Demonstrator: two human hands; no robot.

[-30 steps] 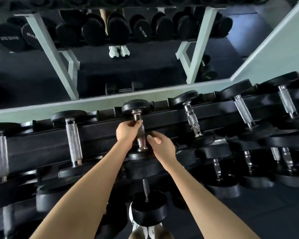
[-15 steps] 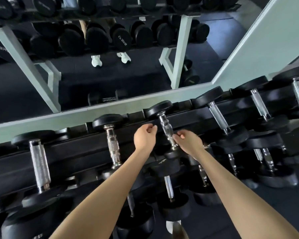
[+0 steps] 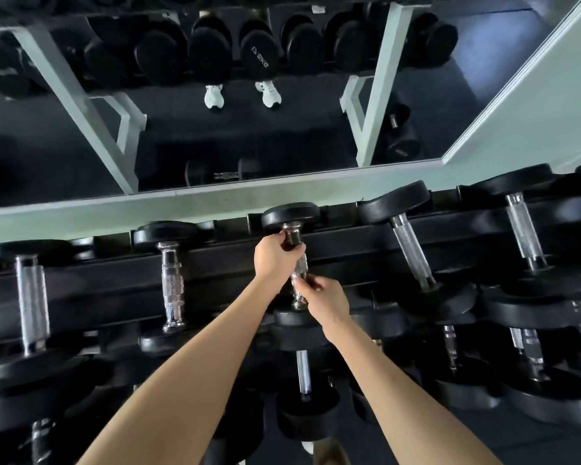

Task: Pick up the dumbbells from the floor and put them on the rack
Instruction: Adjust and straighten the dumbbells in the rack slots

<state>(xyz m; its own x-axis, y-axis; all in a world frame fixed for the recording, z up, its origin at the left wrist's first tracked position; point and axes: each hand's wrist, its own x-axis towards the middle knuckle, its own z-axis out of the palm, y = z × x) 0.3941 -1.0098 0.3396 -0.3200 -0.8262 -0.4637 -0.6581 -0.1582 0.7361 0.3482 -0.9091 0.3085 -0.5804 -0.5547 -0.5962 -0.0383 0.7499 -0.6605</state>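
I have both hands on one dumbbell (image 3: pixel 294 250) on the top tier of the rack (image 3: pixel 222 263). My left hand (image 3: pixel 271 260) is wrapped around the far end of its chrome handle, just under the far head; my right hand (image 3: pixel 326 297) pinches the near end of the same handle. The dumbbell lies across the rails in line with its neighbours, so I judge this one is seated or nearly so, with only the release left. Every slot I see on the tiers is filled. In the mirror (image 3: pixel 282 135) a dumbbell on the floor (image 3: pixel 227 174) shows, so at least one is left.
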